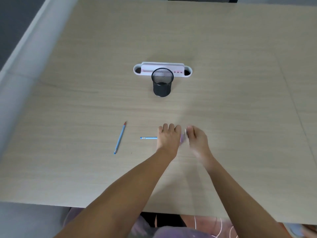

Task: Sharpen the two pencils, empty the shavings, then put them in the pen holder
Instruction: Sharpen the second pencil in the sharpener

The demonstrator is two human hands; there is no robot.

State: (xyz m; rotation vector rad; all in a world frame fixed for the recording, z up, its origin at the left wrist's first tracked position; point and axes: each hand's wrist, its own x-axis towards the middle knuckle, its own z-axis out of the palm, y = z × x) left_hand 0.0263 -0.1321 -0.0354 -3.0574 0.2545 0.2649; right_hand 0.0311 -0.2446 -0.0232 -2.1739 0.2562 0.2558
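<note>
Table [223, 83]: pencil [148, 138] in left grip [169, 139].

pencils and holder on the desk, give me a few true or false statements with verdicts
1. One blue pencil lies loose on the table, left of both hands. True.
2. The black mesh holder already has a pencil in it. False: no pencil stands in it.
3. The left hand holds the second pencil. True.
4. The mesh holder lies tipped on its side. False: it stands upright, in front of a white tray.
5. The right hand rests flat and empty. False: it grips a small, blurred object.
</note>
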